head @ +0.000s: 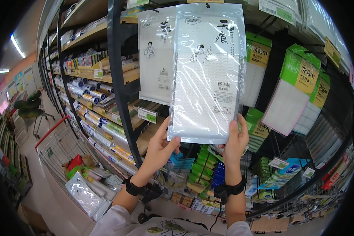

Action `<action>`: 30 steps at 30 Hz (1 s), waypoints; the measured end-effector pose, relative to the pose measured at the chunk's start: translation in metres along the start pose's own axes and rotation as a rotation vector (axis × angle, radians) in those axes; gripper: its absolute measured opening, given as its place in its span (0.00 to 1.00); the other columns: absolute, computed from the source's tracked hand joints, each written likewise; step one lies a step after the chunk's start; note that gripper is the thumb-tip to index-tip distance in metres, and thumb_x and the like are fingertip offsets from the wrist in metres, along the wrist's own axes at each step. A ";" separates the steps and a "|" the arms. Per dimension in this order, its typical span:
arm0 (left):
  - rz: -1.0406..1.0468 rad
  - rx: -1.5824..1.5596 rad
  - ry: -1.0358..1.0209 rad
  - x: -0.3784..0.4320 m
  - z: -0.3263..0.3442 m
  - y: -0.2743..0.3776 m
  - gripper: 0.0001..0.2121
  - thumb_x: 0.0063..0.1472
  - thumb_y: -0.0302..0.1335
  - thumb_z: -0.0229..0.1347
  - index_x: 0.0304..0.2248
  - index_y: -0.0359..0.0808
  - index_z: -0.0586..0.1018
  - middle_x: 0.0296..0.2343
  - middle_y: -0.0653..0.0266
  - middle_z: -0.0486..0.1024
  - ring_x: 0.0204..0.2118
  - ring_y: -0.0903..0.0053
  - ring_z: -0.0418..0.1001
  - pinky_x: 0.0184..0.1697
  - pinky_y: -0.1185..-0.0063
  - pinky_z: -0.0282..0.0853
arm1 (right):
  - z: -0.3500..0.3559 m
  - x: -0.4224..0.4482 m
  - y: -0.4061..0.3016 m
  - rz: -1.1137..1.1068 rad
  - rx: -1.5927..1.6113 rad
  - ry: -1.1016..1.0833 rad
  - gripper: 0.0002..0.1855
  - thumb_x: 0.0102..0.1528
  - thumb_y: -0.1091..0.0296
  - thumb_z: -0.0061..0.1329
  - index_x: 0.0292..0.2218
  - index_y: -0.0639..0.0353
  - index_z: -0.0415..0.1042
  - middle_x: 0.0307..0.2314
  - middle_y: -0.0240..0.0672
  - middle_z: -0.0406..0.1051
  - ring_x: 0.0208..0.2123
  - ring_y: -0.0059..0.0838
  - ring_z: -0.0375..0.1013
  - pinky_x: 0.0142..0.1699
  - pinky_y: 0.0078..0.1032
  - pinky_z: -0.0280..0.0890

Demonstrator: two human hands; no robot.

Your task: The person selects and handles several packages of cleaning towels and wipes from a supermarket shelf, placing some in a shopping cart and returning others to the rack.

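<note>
A flat plastic package of white cleaning cloth point(200, 88) is upright in front of me, its top at a display hook. My left hand point(162, 141) grips its lower left corner, thumb on the front. At the lower right edge my right hand point(236, 135) holds it too, thumb at the front and fingers behind. The glossy film carries black print and a small drawn figure. Just behind it on the left hangs a similar cloth package point(155, 59), partly covered. Green-topped packs of dishcloths point(295, 85) hang to the right of my right hand.
A shopping cart point(59, 138) with a red handle stands at the left, holding several packages point(85, 191). Shelves of rolled goods point(88, 91) run along the left behind a black upright post point(118, 73). More packs point(203, 168) hang below my hands. A second cart point(42, 112) is farther back.
</note>
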State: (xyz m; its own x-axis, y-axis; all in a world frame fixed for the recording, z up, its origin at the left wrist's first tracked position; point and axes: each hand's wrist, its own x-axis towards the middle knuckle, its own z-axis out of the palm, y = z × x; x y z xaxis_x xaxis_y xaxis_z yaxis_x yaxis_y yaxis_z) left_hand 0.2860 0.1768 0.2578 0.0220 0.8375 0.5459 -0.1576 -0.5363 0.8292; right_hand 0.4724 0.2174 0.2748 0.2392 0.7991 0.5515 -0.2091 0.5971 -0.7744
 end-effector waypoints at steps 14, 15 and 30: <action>-0.144 0.094 0.132 -0.019 -0.039 -0.047 0.30 0.56 0.29 0.48 0.53 0.32 0.46 0.36 0.55 0.68 0.26 0.78 0.71 0.29 0.82 0.65 | -0.013 -0.039 0.028 -0.319 -0.318 0.044 0.20 0.51 0.74 0.41 0.46 0.66 0.56 0.42 0.43 0.59 0.44 0.33 0.60 0.47 0.28 0.56; -0.190 0.089 0.121 -0.030 -0.045 -0.054 0.29 0.56 0.29 0.48 0.53 0.32 0.48 0.36 0.56 0.69 0.27 0.78 0.71 0.29 0.82 0.65 | -0.014 -0.051 0.032 -0.291 -0.290 -0.005 0.18 0.51 0.75 0.41 0.44 0.67 0.57 0.40 0.42 0.60 0.41 0.32 0.62 0.45 0.26 0.57; -0.999 0.422 0.562 -0.307 -0.217 -0.118 0.18 0.52 0.27 0.49 0.43 0.29 0.66 0.35 0.59 0.69 0.32 0.78 0.70 0.32 0.81 0.66 | 0.125 -0.232 0.211 0.537 -0.239 -1.328 0.11 0.49 0.75 0.41 0.38 0.64 0.65 0.29 0.38 0.67 0.28 0.29 0.69 0.33 0.21 0.63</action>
State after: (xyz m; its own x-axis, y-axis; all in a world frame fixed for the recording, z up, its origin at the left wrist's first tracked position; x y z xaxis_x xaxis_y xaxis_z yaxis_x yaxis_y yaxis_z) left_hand 0.0833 0.0060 -0.0340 -0.4965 0.7730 -0.3949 0.0196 0.4649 0.8852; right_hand 0.2546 0.1663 0.0221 -0.8804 0.4722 -0.0442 0.2029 0.2908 -0.9350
